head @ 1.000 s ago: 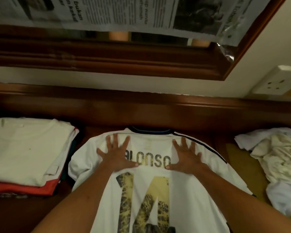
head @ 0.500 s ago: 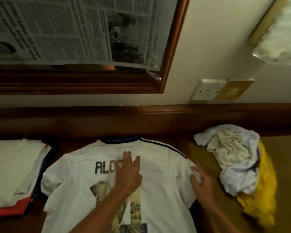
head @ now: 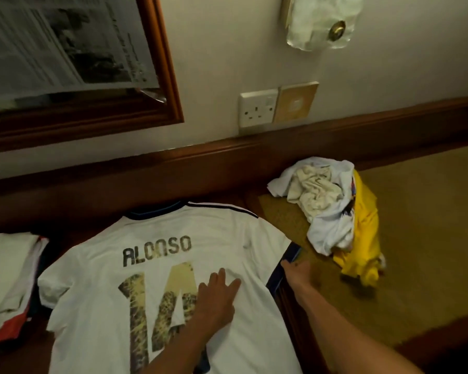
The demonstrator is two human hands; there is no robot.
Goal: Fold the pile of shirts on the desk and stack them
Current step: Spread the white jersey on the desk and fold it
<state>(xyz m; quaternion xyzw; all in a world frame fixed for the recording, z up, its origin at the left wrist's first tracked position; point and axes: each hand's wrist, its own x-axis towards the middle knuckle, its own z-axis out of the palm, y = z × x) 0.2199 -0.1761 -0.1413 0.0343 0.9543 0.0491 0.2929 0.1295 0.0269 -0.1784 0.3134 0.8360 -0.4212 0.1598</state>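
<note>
While the left hand (head: pixel 217 298) lies spread flat on the white jersey (head: pixel 157 265) on the near bench (head: pixel 427 238) and the right hand (head: pixel 295 268) pinches its right sleeve, a careless pull could drag the shirt askew

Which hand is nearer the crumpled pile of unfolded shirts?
Right. The right hand is at the jersey's sleeve hem, just short of the crumpled pile; the left hand lies flat mid-jersey, farther away.

Cream wall (head: pixel 214 49), wood-framed mirror (head: pixel 165 63), white socket (head: pixel 257 109), dim light
</note>
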